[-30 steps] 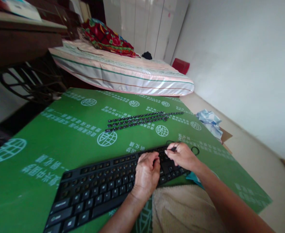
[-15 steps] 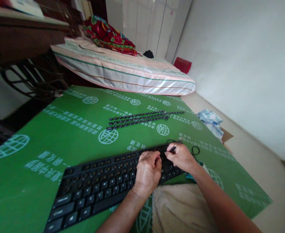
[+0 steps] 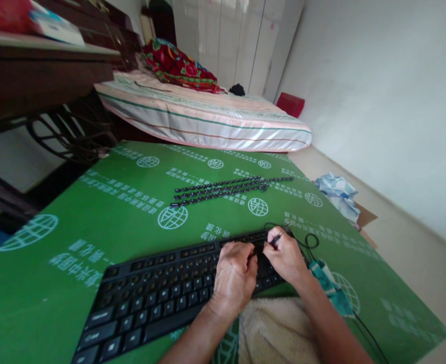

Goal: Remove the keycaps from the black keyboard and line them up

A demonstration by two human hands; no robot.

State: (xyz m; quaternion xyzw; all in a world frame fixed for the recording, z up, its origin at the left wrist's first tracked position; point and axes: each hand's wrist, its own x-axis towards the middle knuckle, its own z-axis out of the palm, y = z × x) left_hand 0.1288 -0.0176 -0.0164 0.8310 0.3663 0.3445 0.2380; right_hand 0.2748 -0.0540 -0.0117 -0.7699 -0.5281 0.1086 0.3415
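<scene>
A black keyboard (image 3: 158, 298) lies at a slant on the green sheet. Its upper rows show bare key sockets, while the lower rows carry keycaps. Over its right part, my left hand (image 3: 234, 273) is closed, thumb and forefinger together near the keys. Whatever those fingertips hold, if anything, is hidden. Just to its right, my right hand (image 3: 286, 255) pinches a small dark-handled tool (image 3: 276, 239) whose thin end sticks up and away. Beyond the keyboard, removed keycaps (image 3: 219, 191) stand in several neat rows.
A black cable (image 3: 317, 241) loops at the keyboard's right, near a teal and white wrapper (image 3: 331, 293). A beige cloth (image 3: 276, 323) lies in front of me. Farther off are a bed (image 3: 208, 119), a dark table (image 3: 44, 65) and crumpled plastic (image 3: 337, 192) on the floor.
The view has shifted slightly, so everything appears a little lower and to the right. Both hands stay over the keyboard's right part, the tool still in my right hand.
</scene>
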